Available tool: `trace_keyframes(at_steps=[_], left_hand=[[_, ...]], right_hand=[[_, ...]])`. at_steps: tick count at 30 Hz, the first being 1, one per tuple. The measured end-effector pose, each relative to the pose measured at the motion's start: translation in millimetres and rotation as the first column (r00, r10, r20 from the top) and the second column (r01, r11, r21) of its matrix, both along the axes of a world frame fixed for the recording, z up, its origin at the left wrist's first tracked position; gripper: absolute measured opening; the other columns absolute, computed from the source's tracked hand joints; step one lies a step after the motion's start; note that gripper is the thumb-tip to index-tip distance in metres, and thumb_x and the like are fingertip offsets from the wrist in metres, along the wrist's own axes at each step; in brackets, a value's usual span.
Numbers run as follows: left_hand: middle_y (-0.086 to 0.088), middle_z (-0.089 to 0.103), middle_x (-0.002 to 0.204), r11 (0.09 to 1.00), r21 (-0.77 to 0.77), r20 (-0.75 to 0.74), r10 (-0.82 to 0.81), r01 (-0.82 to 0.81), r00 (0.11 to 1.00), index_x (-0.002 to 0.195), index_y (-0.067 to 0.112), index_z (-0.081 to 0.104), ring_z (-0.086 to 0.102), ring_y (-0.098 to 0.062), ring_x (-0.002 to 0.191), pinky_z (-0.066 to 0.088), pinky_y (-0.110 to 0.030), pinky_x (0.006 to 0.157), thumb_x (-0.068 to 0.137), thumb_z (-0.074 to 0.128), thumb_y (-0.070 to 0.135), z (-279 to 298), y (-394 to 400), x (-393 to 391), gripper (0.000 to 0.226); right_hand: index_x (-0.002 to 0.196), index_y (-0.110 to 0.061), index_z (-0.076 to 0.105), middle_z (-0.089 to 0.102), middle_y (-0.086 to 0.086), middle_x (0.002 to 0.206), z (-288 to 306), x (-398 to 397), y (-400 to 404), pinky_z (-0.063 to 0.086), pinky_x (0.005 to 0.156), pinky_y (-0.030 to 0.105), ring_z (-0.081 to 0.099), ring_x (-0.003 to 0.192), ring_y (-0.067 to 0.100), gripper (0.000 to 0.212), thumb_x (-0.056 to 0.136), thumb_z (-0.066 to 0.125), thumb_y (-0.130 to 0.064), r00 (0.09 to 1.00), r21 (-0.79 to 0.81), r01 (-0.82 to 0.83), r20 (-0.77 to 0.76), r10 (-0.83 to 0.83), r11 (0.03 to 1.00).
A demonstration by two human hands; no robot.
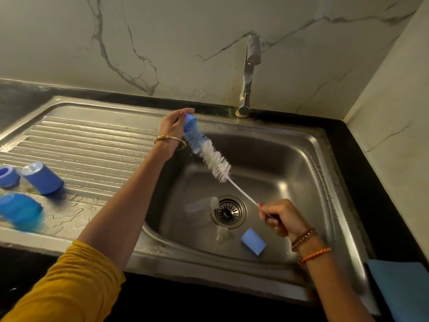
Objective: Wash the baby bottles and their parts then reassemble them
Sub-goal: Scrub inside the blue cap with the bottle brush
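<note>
My left hand (174, 123) pinches the blue sponge tip of a long bottle brush (209, 155) above the sink's back left corner. My right hand (279, 217) grips the brush's thin white handle over the basin. A clear baby bottle (201, 205) lies on its side beside the drain (228, 211). A clear teat (222, 233) lies in front of the drain, with a blue sponge (253, 241) to its right. On the drainboard at left are a blue cap (43, 178), a blue ring (8, 175) and a blurred blue part (22, 211).
The steel sink basin (290, 163) is wet. A tap (249, 73) stands behind it and no water runs. The ribbed drainboard (92, 147) carries puddles. A blue cloth (401, 289) lies on the dark counter at the right. A marble wall rises behind.
</note>
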State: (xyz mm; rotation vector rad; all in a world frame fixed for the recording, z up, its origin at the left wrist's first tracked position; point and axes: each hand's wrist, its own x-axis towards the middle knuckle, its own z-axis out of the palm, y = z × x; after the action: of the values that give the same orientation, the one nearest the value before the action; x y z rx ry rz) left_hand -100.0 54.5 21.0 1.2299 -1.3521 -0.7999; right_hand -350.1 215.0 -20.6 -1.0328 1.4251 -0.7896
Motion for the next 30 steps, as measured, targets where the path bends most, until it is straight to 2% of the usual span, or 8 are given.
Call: trace_keyframes(at_steps=[5, 10, 13, 15, 18, 23, 26, 30], left_hand=[[-0.012, 0.054, 0.106, 0.991, 0.114, -0.121, 0.089, -0.075, 0.989, 0.116, 0.001, 0.06, 0.054, -0.013, 0.088, 0.052, -0.028, 0.075, 0.099, 0.041, 0.019, -11.0, -2.3, 4.3, 0.031], [-0.014, 0.055, 0.104, 0.991, 0.123, -0.042, 0.054, -0.049, 0.998, 0.116, -0.003, 0.058, 0.054, -0.023, 0.095, 0.049, -0.025, 0.075, 0.099, 0.04, 0.021, -12.6, 4.2, 3.0, 0.034], [-0.012, 0.055, 0.103, 0.994, 0.099, -0.049, 0.04, -0.035, 0.998, 0.116, -0.005, 0.056, 0.055, -0.015, 0.09, 0.048, -0.02, 0.075, 0.101, 0.035, 0.018, -11.3, 9.4, 4.6, 0.035], [-0.009, 0.056, 0.097, 0.996, 0.085, -0.075, 0.016, -0.01, 0.997, 0.116, -0.007, 0.055, 0.056, -0.014, 0.086, 0.05, -0.023, 0.076, 0.101, 0.033, 0.014, -10.4, 11.6, 5.8, 0.034], [-0.005, 0.056, 0.096, 0.997, 0.074, -0.13, 0.026, -0.016, 0.991, 0.105, -0.001, 0.059, 0.055, -0.017, 0.088, 0.049, -0.032, 0.08, 0.101, 0.034, 0.014, -10.7, 14.8, 4.1, 0.029], [0.002, 0.05, 0.082, 0.986, 0.137, -0.425, 0.143, -0.092, 0.894, 0.086, 0.02, 0.05, 0.05, -0.007, 0.07, 0.045, -0.016, 0.062, 0.098, 0.04, 0.012, -0.9, 20.0, -6.1, 0.017], [0.003, 0.047, 0.083, 0.972, 0.203, -0.5, 0.21, -0.122, 0.84, 0.1, 0.016, 0.046, 0.048, -0.005, 0.069, 0.044, -0.01, 0.054, 0.096, 0.039, 0.008, 6.7, 17.5, -12.5, 0.011], [-0.002, 0.053, 0.086, 0.952, 0.284, -0.51, 0.251, -0.115, 0.823, 0.096, 0.013, 0.051, 0.055, -0.015, 0.079, 0.048, -0.016, 0.057, 0.095, 0.045, 0.015, 6.3, 10.5, -14.1, 0.006]], right_hand=[[0.07, -0.017, 0.066, 0.059, -0.005, 0.054, -10.6, -6.5, -1.3, 0.042, 0.048, 0.018, 0.052, 0.05, 0.006, 0.012, 0.08, 0.069, -0.012, 0.926, -0.436, 0.062, -0.31, -0.214, 0.898], [0.076, -0.01, 0.069, 0.065, 0.004, 0.068, -9.1, -15.9, -9.0, 0.036, 0.049, 0.015, 0.053, 0.056, 0.013, 0.009, 0.081, 0.064, -0.005, 0.545, -0.827, -0.172, -0.532, -0.648, 0.535], [0.072, -0.013, 0.07, 0.064, -0.003, 0.056, -2.7, -7.7, -8.3, 0.041, 0.048, 0.021, 0.056, 0.051, 0.013, 0.016, 0.085, 0.061, -0.008, 0.71, -0.727, 0.032, -0.466, -0.528, 0.686], [0.065, -0.015, 0.062, 0.051, -0.01, 0.039, 5.0, -4.9, -10.1, 0.036, 0.038, 0.016, 0.045, 0.036, 0.002, 0.026, 0.09, 0.056, -0.011, 0.907, -0.371, 0.2, -0.279, -0.315, 0.907], [0.069, -0.013, 0.055, 0.035, -0.011, 0.033, 10.7, -11.3, -12.1, 0.015, 0.03, 0.01, 0.024, 0.027, -0.001, 0.03, 0.097, 0.045, -0.016, 0.982, 0.083, 0.185, -0.036, -0.183, 0.979], [0.066, -0.014, 0.06, 0.049, -0.007, 0.046, 4.4, -0.4, -4.8, 0.03, 0.035, 0.012, 0.039, 0.034, 0.0, 0.019, 0.083, 0.067, -0.018, 0.971, -0.218, 0.121, -0.175, -0.161, 0.969], [0.065, -0.012, 0.065, 0.056, -0.004, 0.054, -5.4, 0.2, -7.3, 0.037, 0.046, 0.021, 0.052, 0.049, 0.012, 0.018, 0.08, 0.071, -0.017, 0.73, -0.652, 0.024, -0.507, -0.459, 0.758], [0.068, -0.011, 0.065, 0.055, 0.001, 0.051, -8.2, 1.2, -7.8, 0.022, 0.042, 0.016, 0.042, 0.043, 0.014, 0.024, 0.087, 0.058, -0.024, 0.47, -0.769, -0.138, -0.605, -0.642, 0.624]])
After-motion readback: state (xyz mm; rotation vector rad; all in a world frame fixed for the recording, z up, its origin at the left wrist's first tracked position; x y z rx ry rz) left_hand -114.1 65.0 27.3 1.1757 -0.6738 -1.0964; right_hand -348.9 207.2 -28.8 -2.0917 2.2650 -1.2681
